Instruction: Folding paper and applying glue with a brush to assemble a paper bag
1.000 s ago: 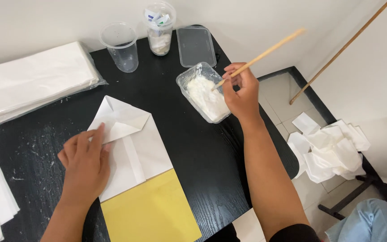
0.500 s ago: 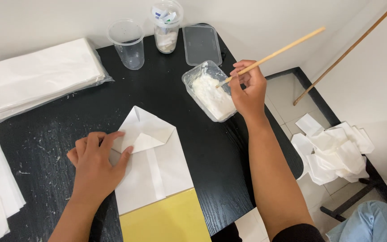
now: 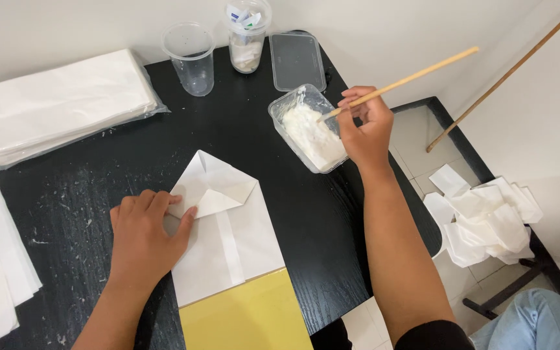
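Folded white paper bag (image 3: 228, 240) is laid on black table (image 3: 85, 188), long axis running near-to-far, pointed folded end away from the person, yellow sheet (image 3: 247, 321) at its near end. It is pinned flat by the left hand (image 3: 144, 236), fingers spread, nothing gripped, tips on the left edge of the fold. A thin wooden stick (image 3: 409, 78) is pinched in the clenched right hand (image 3: 367, 129), its tip dipped in white paste in a clear tub (image 3: 306, 126). Tub sits far-right of the bag, apart from it; right hand is nearer the tub, left nearer the bag. Also seen: paper stack (image 3: 59, 107) far left, two clear cups, a lid.
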